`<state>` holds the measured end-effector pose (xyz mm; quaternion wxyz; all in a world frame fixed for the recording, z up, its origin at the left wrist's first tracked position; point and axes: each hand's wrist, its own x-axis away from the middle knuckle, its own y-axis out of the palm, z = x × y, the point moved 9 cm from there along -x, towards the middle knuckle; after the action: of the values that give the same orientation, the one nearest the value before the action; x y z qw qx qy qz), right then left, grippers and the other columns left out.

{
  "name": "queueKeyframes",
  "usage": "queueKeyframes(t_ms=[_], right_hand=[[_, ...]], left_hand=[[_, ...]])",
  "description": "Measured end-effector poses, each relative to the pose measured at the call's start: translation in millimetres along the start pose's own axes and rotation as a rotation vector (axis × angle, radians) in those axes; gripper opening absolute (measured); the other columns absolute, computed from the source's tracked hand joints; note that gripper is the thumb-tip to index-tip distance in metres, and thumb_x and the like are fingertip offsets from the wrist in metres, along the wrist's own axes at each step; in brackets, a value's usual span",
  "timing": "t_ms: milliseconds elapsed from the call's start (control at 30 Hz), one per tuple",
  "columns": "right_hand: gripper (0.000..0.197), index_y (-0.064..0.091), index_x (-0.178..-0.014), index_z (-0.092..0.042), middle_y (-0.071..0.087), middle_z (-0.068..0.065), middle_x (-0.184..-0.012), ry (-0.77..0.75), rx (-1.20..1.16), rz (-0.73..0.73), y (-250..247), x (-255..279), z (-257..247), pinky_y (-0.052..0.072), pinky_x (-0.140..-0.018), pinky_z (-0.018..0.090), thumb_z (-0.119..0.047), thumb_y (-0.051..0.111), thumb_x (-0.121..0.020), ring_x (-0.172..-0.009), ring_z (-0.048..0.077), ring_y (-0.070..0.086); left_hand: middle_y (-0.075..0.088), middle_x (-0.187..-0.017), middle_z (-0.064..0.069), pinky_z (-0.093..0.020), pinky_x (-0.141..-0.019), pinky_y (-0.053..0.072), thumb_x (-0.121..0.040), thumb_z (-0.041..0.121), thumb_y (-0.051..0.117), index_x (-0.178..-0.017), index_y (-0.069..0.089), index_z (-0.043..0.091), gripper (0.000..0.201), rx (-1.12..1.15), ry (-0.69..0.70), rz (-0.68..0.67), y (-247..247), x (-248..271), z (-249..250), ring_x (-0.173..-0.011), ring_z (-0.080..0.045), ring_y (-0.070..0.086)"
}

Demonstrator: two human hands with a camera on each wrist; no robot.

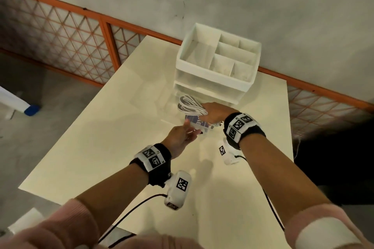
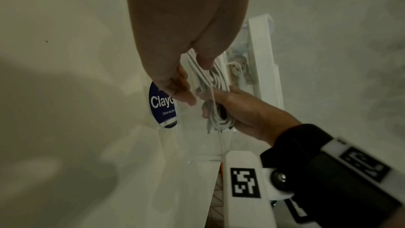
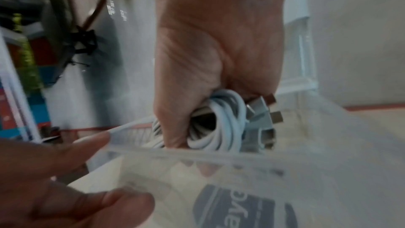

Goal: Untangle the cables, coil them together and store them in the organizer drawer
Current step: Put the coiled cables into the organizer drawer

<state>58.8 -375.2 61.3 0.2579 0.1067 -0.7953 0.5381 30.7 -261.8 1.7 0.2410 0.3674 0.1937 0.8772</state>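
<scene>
Over drawer point(image 1: 194, 125) — right fingers point(image 3: 175, 127) gripping cables point(image 1: 191, 105)

Head cam is looking steeply down from above at the table point(image 1: 101, 147) and organizer point(image 1: 214, 70), wall running behind. Left wrist cam is sitting super close, peering along the left hand point(image 2: 186, 41) toward the cable coil point(image 2: 217, 93). Right wrist cam is hugging the right hand point(image 3: 214, 58), facing that same coil, pretty blurry.
</scene>
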Motion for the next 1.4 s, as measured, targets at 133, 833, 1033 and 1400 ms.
queueKeyframes(t_ms=[133,833,1033,1400], right_hand=[[0.017,0.06,-0.099,-0.013,0.062,0.008,-0.091,0.131,-0.296,-0.001,16.8,-7.5,24.5,0.041,-0.06,0.025,-0.024,0.055,-0.086,-0.08,0.024,0.057],[0.088,0.032,-0.134,0.0,0.032,0.017,-0.14,0.443,-0.001,0.412,15.6,-9.1,41.4,0.027,-0.107,0.042,-0.068,0.049,-0.081,-0.13,0.036,0.03],[0.112,0.02,-0.14,0.002,0.029,0.017,-0.143,0.494,0.001,0.343,16.0,-8.5,44.2,0.024,-0.109,0.04,-0.08,0.049,-0.07,-0.133,0.035,0.028],[0.116,-0.006,-0.148,0.002,-0.002,0.017,-0.16,0.371,-0.362,0.288,6.3,42.1,33.5,0.012,-0.119,0.042,-0.073,0.048,-0.078,-0.147,0.032,0.0]], left_hand=[[0.052,-0.082,-0.005,-0.022,-0.076,0.048,-0.1,0.031,0.037,-0.082,0.051,0.004,0.035,0.006,-0.011,0.006,0.6,-0.2,-0.8,-0.086,-0.015,0.062],[0.054,-0.083,-0.005,-0.018,-0.069,0.052,-0.1,0.031,0.039,-0.081,0.053,0.006,0.034,-0.001,0.001,0.03,-2.3,-4.1,0.9,-0.087,-0.016,0.065],[0.057,-0.088,-0.005,-0.02,-0.077,0.055,-0.1,0.029,0.036,-0.094,0.056,-0.001,0.036,0.045,-0.02,-0.021,1.8,-4.0,2.4,-0.087,-0.019,0.066],[0.064,-0.095,-0.012,-0.016,-0.064,0.058,-0.101,0.028,0.037,-0.113,0.054,-0.01,0.043,0.069,0.007,-0.017,17.6,-16.3,5.2,-0.086,-0.021,0.065]])
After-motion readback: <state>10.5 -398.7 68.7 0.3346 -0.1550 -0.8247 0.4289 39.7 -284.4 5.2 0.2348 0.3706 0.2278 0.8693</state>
